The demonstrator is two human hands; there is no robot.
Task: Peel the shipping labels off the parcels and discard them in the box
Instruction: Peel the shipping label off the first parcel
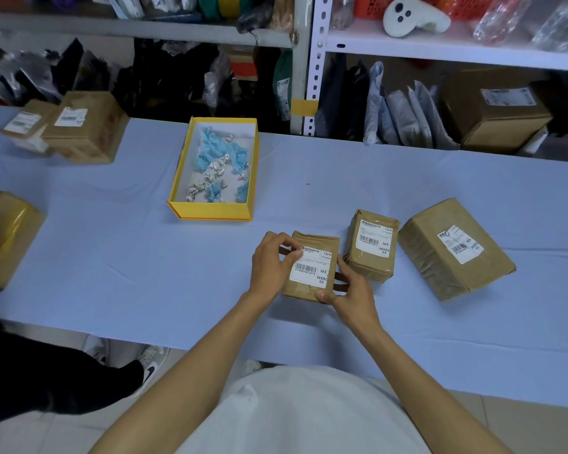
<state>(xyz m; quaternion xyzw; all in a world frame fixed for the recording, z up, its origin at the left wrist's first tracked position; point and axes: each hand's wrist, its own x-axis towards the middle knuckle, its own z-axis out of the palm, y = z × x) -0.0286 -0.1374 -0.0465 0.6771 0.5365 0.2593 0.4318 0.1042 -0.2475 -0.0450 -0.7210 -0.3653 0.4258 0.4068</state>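
Note:
A small brown parcel [309,288] lies on the blue table in front of me, with a white shipping label [312,267] on its top. My left hand [271,263] grips the parcel's left side, its thumb on the label's upper left corner. My right hand [350,290] holds the parcel's right side and lower right corner. Two more labelled brown parcels lie to the right, one small [371,257], one larger [453,250]. The yellow box [215,211] stands behind, holding several crumpled labels and blue scraps.
Two labelled parcels [79,126] lie at the far left of the table, and a tape-wrapped brown parcel [4,237] sits at the left edge. Shelves with bags and a parcel [495,109] stand behind the table. Another person's shoes [148,365] show below the table's front edge.

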